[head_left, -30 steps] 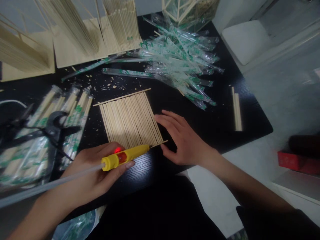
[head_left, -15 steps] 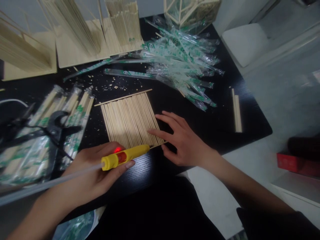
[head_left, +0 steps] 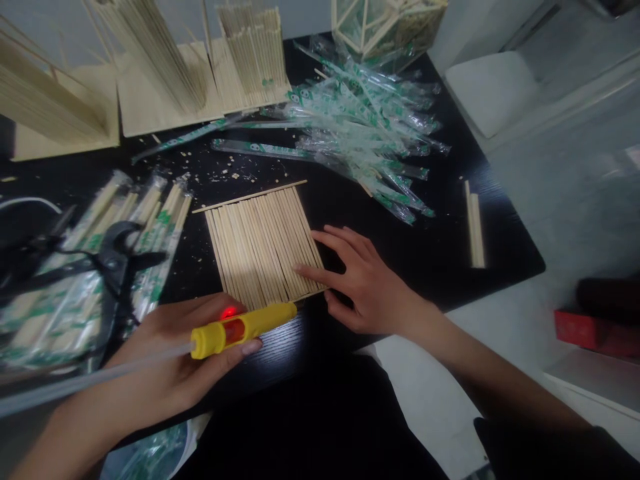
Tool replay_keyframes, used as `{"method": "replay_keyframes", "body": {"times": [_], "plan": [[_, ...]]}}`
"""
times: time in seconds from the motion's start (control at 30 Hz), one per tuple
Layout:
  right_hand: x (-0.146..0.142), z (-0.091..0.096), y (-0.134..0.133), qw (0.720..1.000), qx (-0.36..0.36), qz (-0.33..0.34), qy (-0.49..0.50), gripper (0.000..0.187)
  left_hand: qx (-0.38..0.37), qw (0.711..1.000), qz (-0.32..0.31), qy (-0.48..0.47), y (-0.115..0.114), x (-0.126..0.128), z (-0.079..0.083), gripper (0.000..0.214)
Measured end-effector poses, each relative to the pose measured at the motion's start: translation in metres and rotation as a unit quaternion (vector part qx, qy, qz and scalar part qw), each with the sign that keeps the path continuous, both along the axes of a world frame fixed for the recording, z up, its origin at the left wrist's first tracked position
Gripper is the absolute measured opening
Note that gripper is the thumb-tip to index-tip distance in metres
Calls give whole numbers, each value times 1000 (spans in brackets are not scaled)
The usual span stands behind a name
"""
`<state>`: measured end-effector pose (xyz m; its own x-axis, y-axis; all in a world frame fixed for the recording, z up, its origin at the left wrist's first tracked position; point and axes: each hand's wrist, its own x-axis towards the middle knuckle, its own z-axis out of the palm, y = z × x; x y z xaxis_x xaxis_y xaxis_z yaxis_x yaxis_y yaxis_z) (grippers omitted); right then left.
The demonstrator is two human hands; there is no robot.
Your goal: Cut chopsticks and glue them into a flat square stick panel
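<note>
A flat panel of bamboo sticks (head_left: 257, 243) lies side by side on the black table (head_left: 430, 247), with a cross stick along its far edge. My left hand (head_left: 185, 353) is closed round a yellow glue gun (head_left: 243, 327) with a red light and a clear glue stick at its back; its tip sits at the panel's near edge. My right hand (head_left: 360, 277) rests with fingers spread, fingertips pressing on the panel's near right corner.
Wrapped chopsticks in green-printed sleeves (head_left: 360, 127) lie heaped at the back. More packs (head_left: 75, 273) lie at the left under black cutters (head_left: 107, 257). Upright stick structures on boards (head_left: 165, 73) stand behind. Two loose sticks (head_left: 474, 223) lie near the right edge.
My right hand's fingers slid from beside the panel onto its near right corner. The glue gun drew back slightly toward me and to the left.
</note>
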<state>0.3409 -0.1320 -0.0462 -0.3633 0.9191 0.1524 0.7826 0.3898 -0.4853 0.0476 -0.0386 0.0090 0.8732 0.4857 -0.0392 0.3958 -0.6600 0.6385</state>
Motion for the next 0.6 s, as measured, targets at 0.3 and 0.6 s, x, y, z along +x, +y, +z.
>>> {"method": "replay_keyframes", "body": {"times": [0.3, 0.6], "plan": [[-2, -1, 0, 1000, 13, -20, -3, 65, 115, 984, 138, 6, 15, -38, 13, 15], [-3, -3, -1, 999, 1, -36, 9, 72, 203, 953, 218, 59, 47, -78, 15, 33]]}}
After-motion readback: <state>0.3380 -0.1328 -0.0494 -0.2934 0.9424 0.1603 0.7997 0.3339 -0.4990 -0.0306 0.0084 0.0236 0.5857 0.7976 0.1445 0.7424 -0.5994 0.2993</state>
